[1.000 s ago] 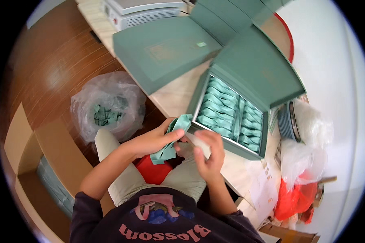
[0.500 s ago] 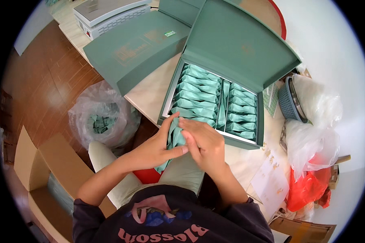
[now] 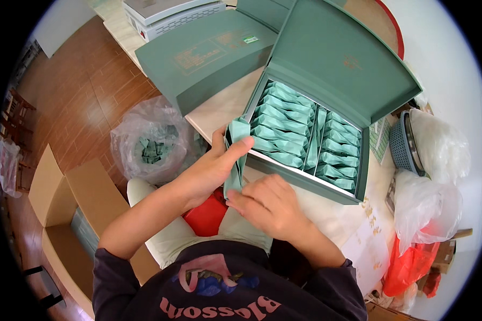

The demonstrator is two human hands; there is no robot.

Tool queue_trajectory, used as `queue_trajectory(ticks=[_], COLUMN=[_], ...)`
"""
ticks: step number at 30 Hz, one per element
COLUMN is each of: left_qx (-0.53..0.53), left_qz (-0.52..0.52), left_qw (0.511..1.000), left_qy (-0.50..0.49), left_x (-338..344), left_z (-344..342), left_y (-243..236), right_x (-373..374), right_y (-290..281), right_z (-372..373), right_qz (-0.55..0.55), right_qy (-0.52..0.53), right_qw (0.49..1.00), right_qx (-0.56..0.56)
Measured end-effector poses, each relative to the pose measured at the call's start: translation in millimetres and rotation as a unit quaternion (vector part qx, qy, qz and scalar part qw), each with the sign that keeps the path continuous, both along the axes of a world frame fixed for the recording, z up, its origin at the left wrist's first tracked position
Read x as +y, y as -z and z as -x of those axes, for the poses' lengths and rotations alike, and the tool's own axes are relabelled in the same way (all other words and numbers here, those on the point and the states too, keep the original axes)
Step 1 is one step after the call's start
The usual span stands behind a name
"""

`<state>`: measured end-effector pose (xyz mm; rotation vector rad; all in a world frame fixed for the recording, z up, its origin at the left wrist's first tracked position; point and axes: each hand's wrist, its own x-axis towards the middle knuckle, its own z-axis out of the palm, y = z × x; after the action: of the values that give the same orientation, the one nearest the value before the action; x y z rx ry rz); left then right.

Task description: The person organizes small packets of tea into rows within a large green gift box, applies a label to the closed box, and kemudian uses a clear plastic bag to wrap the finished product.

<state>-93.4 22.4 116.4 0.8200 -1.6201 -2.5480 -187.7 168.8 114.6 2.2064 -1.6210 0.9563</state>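
The green bundle is mid-frame; the left hand grips it, thumb on top; the right hand has bent fingers by its low end, pinching or not, I can't tell; it looks light and soft, so hold its sides gently; gold print marks the upper-left box; pink letters, the shirt.

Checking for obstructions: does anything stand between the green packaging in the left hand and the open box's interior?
Only the near box wall, plus the left thumb lying across the green packaging. The lid stands open on the far side, out of the way.
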Motion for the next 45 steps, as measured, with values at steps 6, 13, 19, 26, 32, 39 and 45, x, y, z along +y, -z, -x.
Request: queue_trajectory(ticks=[6, 13, 19, 26, 32, 39, 45], left_qx=[0.006, 0.163, 0.155, 0.261, 0.271, 0.263, 0.269], left_qz=[0.066, 0.367, 0.228, 0.629, 0.716, 0.71, 0.668], left_qw=[0.994, 0.814, 0.876, 0.668, 0.578, 0.572, 0.616], left_qy=[0.087, 0.421, 0.395, 0.298, 0.283, 0.315, 0.32], left_x=[9.3, 51.7, 76.7, 96.9, 102.3, 79.4, 69.2], left_z=[21.9, 59.2, 108.2, 177.2, 202.5, 225.4, 213.0], left_y=[-13.8, -24.7, -29.0, 0.3, 33.0, 35.2, 27.9], right_x=[27.4, 88.5, 163.5, 218.4, 212.2, 184.8, 162.4], right_y=[-15.1, -49.2, -59.9, -59.1, -39.9, -7.9, 3.7], right_z=[25.9, 62.8, 81.1, 117.5, 141.2, 178.5, 162.8], right_qz=[0.048, -0.089, -0.16, -0.088, -0.097, -0.181, -0.185], right_qy=[0.012, 0.159, 0.264, 0.43, 0.357, 0.262, 0.358], right_qw=[0.998, 0.976, 0.951, 0.878, 0.879, 0.912, 0.91], right_qx=[-0.031, 0.117, 0.027, -0.192, -0.3, -0.259, -0.1])
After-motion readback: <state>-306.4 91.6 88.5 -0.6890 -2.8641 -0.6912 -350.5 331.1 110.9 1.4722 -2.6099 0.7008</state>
